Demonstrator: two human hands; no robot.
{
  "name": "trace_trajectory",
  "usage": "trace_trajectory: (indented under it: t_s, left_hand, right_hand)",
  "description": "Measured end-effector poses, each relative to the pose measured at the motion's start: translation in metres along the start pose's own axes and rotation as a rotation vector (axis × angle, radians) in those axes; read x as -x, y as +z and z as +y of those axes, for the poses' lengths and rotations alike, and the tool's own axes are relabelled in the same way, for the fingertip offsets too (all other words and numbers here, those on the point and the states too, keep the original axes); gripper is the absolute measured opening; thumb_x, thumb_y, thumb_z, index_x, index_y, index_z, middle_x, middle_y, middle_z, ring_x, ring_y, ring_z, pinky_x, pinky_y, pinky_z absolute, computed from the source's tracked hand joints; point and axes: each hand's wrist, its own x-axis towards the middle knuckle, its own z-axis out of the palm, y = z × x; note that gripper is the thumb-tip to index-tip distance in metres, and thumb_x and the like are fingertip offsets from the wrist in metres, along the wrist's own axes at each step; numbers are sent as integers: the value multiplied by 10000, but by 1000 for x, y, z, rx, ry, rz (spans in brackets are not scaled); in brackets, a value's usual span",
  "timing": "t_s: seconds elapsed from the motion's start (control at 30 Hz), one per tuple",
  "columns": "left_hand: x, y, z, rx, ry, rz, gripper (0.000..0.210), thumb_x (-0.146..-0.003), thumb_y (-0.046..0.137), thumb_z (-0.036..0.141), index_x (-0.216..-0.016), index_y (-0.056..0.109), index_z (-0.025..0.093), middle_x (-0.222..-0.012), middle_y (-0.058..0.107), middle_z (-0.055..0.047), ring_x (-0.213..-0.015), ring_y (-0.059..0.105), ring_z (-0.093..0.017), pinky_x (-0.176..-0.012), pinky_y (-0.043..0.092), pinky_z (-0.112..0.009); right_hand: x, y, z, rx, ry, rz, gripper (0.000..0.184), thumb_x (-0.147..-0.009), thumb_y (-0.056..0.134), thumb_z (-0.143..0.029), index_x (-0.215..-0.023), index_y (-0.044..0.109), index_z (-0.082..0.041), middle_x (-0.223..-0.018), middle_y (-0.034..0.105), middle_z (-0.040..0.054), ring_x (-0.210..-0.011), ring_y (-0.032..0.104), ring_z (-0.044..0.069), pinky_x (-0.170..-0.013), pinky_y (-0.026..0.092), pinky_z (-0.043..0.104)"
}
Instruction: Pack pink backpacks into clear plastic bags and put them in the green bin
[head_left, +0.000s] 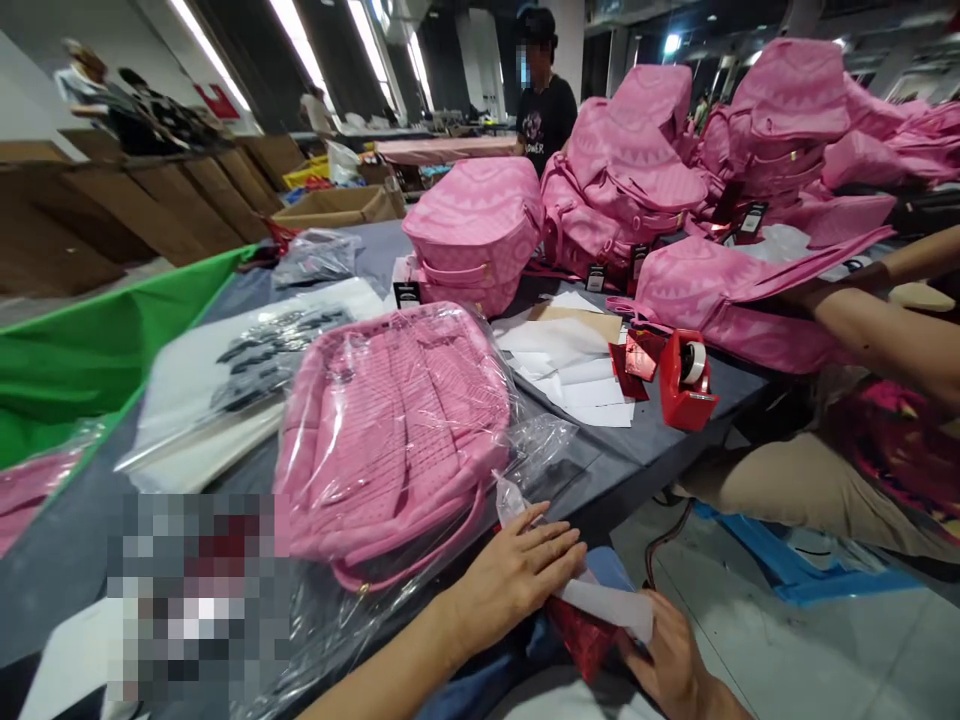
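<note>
My left hand point(517, 572) lies with fingers stretched out over a whitish translucent strip point(611, 608) and a shiny red thing point(581, 640), near the table's front edge. Pinched in my right hand point(671, 655) is the free end of the strip; whether it is paper or plastic I cannot tell. The red thing hangs below the strip, partly hidden by both hands. Just left of them, a pink backpack point(397, 430) lies flat inside a clear plastic bag point(544, 440), its handle loop toward me.
A red tape dispenser point(686, 385) stands right of white papers point(585, 380) and red packets point(637, 360). Pink backpacks point(476, 225) are piled behind. At right, a co-worker's arm point(885, 330) reaches onto a backpack. Plastic bags point(195, 380) lie left, beside green cloth point(97, 340).
</note>
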Motion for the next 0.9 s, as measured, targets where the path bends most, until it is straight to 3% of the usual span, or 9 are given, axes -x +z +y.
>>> trace_trajectory:
  t_s: [0.17, 0.27, 0.37, 0.5, 0.6, 0.67, 0.73, 0.8, 0.9]
  left_hand:
    - [-11, -10, -3, 174, -81, -117, 197, -1059, 429, 187, -1064, 626, 192, -1243, 736, -56, -1157, 665, -169, -1081, 427, -394]
    - [-29, -15, -3, 108, -87, -275, 103, -1034, 523, 202, -981, 610, 187, -1111, 727, -55, -998, 667, -181, -844, 471, -344]
    - [-46, -13, -1, -10, -3, -327, 105, -996, 608, 221, -900, 592, 180, -948, 674, -47, -887, 624, -205, -706, 433, -346]
    - [-48, -3, 4, -33, 71, -247, 147, -984, 635, 234, -852, 595, 183, -845, 626, -32, -826, 597, -194, -695, 435, -340]
    - [-34, 3, 6, -46, 78, -92, 143, -985, 633, 246, -865, 623, 169, -1039, 691, -85, -990, 628, -217, -851, 483, -363]
    - [-25, 4, 7, -54, 75, -16, 136, -995, 606, 215, -878, 638, 153, -1165, 708, -110, -1111, 628, -230, -954, 485, -381]
    - [-19, 0, 8, -19, 53, 36, 164, -1015, 557, 182, -871, 631, 151, -1163, 734, -101, -1128, 648, -210, -967, 499, -364]
    - [-18, -9, 10, 48, 6, 89, 193, -1030, 501, 155, -869, 608, 161, -1126, 757, -88, -1097, 681, -186, -941, 526, -339]
    - [-17, -25, 12, 100, -33, 117, 183, -1004, 450, 100, -898, 581, 172, -1144, 764, -103, -1096, 708, -191, -927, 563, -332]
  right_hand:
    - [-22, -26, -2, -22, -91, -149, 380, -1025, 407, -117, -1379, 524, -188, -682, 574, -7, -556, 519, 151, -501, 392, 263]
    - [-29, -34, -5, 11, -224, -335, 440, -1030, 395, -88, -1414, 524, -262, -657, 485, -47, -528, 451, 126, -508, 323, 252]
    - [-21, -42, -6, 37, -263, -456, 503, -1020, 407, -62, -1457, 502, -292, -659, 481, -65, -507, 437, 108, -515, 328, 246]
    - [-13, -62, 8, -33, -239, -369, 499, -1000, 430, -100, -1472, 500, -246, -626, 562, -62, -480, 494, 112, -470, 366, 250]
    - [-34, -69, 23, -93, -52, -146, 559, -982, 465, -91, -1521, 442, -237, -663, 645, -41, -522, 586, 120, -520, 482, 239]
    - [-60, -57, 31, -30, 77, -52, 561, -983, 506, -96, -1520, 450, -246, -791, 709, 10, -656, 671, 142, -635, 564, 260]
    - [-93, -28, 37, 39, 84, -81, 529, -983, 576, -191, -1502, 487, -243, -1086, 729, 110, -965, 717, 210, -842, 604, 352]
    - [-127, 11, 40, 64, 4, -145, 569, -939, 672, -294, -1486, 525, -232, -1390, 607, 180, -1289, 593, 306, -1058, 525, 492]
    - [-178, 67, 44, 6, -85, -259, 560, -867, 772, -270, -1406, 619, -266, -1390, 613, 158, -1320, 556, 324, -1113, 456, 527]
